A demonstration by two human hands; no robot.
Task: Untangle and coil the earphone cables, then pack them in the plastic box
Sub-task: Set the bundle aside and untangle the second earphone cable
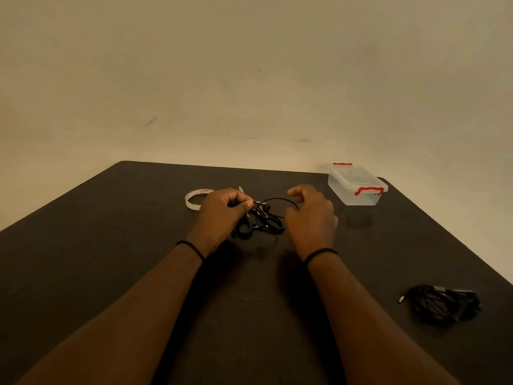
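A tangle of black earphone cables (261, 222) lies on the dark table between my hands. My left hand (222, 211) pinches a strand at the tangle's upper left. My right hand (312, 215) is closed on a loop of cable that arches up from the tangle. A clear plastic box (355, 187) with red clips and its lid on stands at the far right of the table. A second bundle of black cable (441, 304) lies near the right edge, apart from both hands.
A roll of clear tape (195, 200) lies flat just left of my left hand. The dark table (111, 259) ends at a plain beige wall behind. Its right edge runs diagonally close to the second bundle.
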